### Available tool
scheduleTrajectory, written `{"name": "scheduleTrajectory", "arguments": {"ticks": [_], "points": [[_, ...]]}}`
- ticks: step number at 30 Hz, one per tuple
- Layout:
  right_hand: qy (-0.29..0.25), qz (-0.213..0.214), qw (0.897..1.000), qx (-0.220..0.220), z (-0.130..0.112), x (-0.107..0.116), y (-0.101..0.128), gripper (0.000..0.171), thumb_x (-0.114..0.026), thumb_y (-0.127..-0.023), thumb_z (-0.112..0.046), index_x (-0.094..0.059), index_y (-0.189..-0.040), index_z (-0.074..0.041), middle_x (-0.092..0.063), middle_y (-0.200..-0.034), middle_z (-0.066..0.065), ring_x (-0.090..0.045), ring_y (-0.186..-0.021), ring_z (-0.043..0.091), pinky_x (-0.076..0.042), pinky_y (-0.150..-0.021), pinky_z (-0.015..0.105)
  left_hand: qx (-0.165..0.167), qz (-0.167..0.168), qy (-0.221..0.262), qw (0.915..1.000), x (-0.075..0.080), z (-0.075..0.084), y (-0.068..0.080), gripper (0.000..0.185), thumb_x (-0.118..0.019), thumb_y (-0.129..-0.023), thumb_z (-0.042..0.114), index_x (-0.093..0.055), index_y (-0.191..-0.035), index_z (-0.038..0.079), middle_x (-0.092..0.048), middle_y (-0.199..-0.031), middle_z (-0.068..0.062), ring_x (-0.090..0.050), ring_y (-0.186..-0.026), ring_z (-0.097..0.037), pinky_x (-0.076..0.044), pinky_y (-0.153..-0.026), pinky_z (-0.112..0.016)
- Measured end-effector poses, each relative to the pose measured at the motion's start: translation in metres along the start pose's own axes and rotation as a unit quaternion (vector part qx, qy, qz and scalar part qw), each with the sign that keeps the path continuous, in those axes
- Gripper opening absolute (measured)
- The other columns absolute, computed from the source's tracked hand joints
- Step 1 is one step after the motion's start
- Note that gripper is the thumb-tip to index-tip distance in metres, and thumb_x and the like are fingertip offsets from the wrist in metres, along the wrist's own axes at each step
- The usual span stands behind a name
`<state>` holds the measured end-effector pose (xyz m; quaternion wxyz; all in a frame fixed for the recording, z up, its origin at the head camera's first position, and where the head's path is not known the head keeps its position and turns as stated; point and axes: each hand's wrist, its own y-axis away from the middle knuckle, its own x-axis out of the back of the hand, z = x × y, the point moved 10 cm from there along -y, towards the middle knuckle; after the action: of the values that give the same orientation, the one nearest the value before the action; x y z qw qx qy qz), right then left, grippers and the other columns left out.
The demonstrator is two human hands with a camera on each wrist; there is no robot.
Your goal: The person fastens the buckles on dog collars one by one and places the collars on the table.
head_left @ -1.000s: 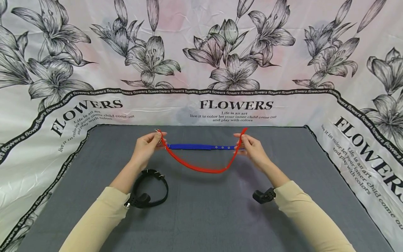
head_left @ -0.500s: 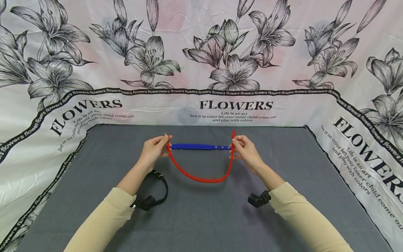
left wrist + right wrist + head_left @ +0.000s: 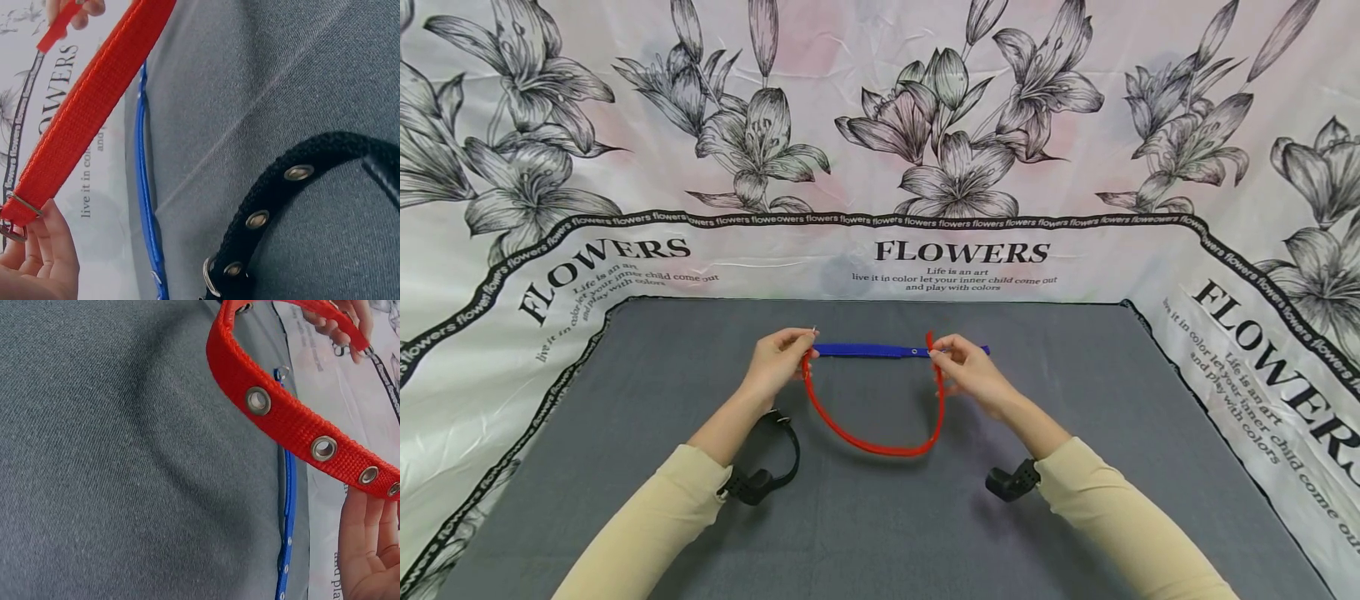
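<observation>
Stretched between both hands, a red webbing collar [image 3: 887, 451] sags in a deep U above the grey cloth. My left hand [image 3: 777, 360] pinches its buckle end; the metal buckle [image 3: 14, 231] shows beside the fingers in the left wrist view. With thumb and fingers my right hand [image 3: 972, 373] grips the other end, where metal eyelets [image 3: 324, 449] line the strap in the right wrist view. Behind the hands a blue collar [image 3: 865, 350] lies straight on the cloth, its ends partly covered by the hands. A black collar [image 3: 795, 450] lies curled near my left wrist.
The grey cloth [image 3: 880, 525] covers the table. At its back and sides stands a white flower-printed curtain [image 3: 820, 258]. Each wrist wears a black camera, the right one [image 3: 1009, 482] close over the cloth.
Both hands have come closer together and slightly nearer to me. The red collar hangs in a narrower, deeper loop. The blue collar's right end now shows past the right hand.
</observation>
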<state>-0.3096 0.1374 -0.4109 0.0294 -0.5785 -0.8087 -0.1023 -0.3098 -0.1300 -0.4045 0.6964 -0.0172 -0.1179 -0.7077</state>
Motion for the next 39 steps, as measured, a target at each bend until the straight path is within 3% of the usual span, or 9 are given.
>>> {"name": "scheduleTrajectory", "arguments": {"ticks": [5,10,15,20,25,34,39], "points": [[0.03,-0.002,0.999,-0.016,0.004,-0.005,-0.001,0.032,-0.054,-0.094,-0.027,-0.049,-0.116,-0.004,-0.054,-0.086,0.009,-0.053,-0.087,0.041,-0.053,-0.071,0.044,-0.002,-0.022,0.0,0.9998,-0.011,0.002,0.0,0.032,-0.051,-0.095,0.029,-0.061,-0.118,0.009,-0.062,-0.094,-0.011,-0.06,-0.07,-0.013,-0.055,-0.07,-0.031],[0.052,-0.01,0.998,-0.035,0.007,-0.013,-0.002,0.034,-0.057,-0.092,-0.03,-0.051,-0.117,-0.007,-0.054,-0.097,0.02,-0.051,-0.092,0.048,-0.053,-0.068,0.038,-0.004,-0.035,-0.022,0.9992,-0.023,0.002,0.0,0.031,-0.052,-0.095,0.028,-0.063,-0.117,0.01,-0.064,-0.089,-0.005,-0.058,-0.069,-0.013,-0.054,-0.07,-0.033],[0.064,-0.012,0.997,-0.051,0.009,-0.019,-0.003,0.03,-0.058,-0.091,-0.03,-0.055,-0.113,-0.01,-0.054,-0.1,0.021,-0.052,-0.093,0.047,-0.051,-0.069,0.037,-0.007,-0.043,-0.046,0.998,-0.035,0.002,0.0,0.027,-0.055,-0.093,0.029,-0.064,-0.114,0.016,-0.067,-0.093,-0.007,-0.058,-0.073,-0.015,-0.051,-0.066,-0.033],[0.073,-0.028,0.995,-0.056,0.009,-0.027,-0.004,0.032,-0.058,-0.091,-0.028,-0.056,-0.116,-0.007,-0.055,-0.101,0.021,-0.052,-0.092,0.045,-0.05,-0.065,0.032,-0.002,-0.044,-0.05,0.9978,-0.043,0.002,-0.001,0.027,-0.059,-0.091,0.03,-0.064,-0.11,0.012,-0.069,-0.095,-0.011,-0.061,-0.081,-0.028,-0.05,-0.068,-0.037],[0.087,-0.045,0.993,-0.062,0.01,-0.034,-0.003,0.032,-0.058,-0.091,-0.029,-0.057,-0.116,-0.008,-0.055,-0.102,0.023,-0.054,-0.088,0.043,-0.049,-0.062,0.03,-0.007,-0.052,-0.072,0.996,-0.052,0.004,-0.001,0.028,-0.061,-0.089,0.034,-0.066,-0.107,0.014,-0.069,-0.097,-0.01,-0.058,-0.083,-0.027,-0.044,-0.066,-0.036],[0.083,-0.084,0.992,-0.043,0.007,-0.047,-0.002,0.033,-0.058,-0.091,-0.028,-0.055,-0.114,-0.004,-0.053,-0.085,0.016,-0.053,-0.065,0.018,-0.046,-0.059,0.03,-0.005,-0.072,-0.087,0.9936,-0.068,0.004,-0.002,0.019,-0.062,-0.088,0.033,-0.069,-0.1,0.02,-0.069,-0.092,-0.003,-0.049,-0.06,-0.016,-0.04,-0.056,-0.03],[0.078,-0.086,0.992,-0.043,0.006,-0.048,-0.002,0.026,-0.058,-0.092,-0.027,-0.057,-0.11,-0.008,-0.051,-0.079,0.007,-0.051,-0.064,0.017,-0.046,-0.062,0.038,-0.009,-0.082,-0.085,0.993,-0.075,0.004,-0.001,0.018,-0.062,-0.087,0.032,-0.07,-0.098,0.02,-0.068,-0.091,-0.005,-0.045,-0.057,-0.014,-0.039,-0.053,-0.027]]}}
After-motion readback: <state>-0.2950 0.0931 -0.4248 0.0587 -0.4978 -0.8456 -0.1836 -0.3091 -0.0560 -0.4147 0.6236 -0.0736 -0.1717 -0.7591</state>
